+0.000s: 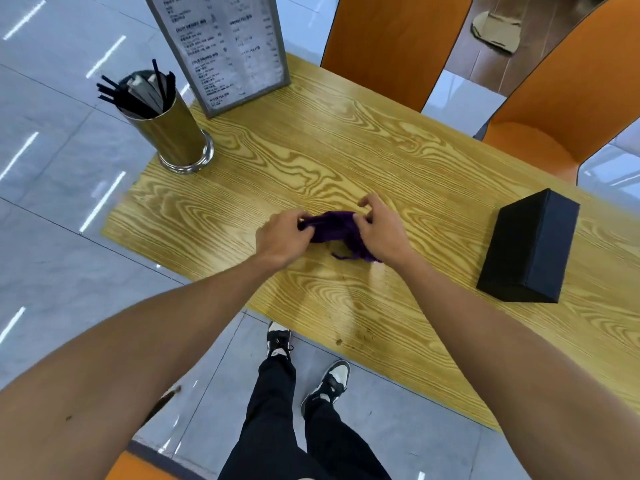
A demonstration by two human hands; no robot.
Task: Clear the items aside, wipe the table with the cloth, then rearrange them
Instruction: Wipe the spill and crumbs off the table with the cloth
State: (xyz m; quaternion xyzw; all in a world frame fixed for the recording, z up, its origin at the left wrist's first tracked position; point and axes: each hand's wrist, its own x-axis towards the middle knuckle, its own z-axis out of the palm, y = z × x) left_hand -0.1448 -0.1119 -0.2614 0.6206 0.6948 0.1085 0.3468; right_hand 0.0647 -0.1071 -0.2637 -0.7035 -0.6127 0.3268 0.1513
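table (311, 150): wood-grain top, smooth, slight sheen
cloth (334, 226): soft purple fabric, crumpled
holder (173, 133), 10 o'clock: shiny polished metal
box (530, 247), 3 o'clock: matt black
floor (52, 237): glossy tile

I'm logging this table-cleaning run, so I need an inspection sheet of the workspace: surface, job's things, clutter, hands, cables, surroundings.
Surface: wood-grain table, a few small dark spots near the front edge.
Job's things: purple cloth bunched mid-table; metal cup of black sticks and menu stand at the far left end; black box at the right.
Clutter: nothing seen.
Hands: left hand and right hand both grip the cloth.
Cables: nothing seen.
Surroundings: orange chairs behind, tiled floor.
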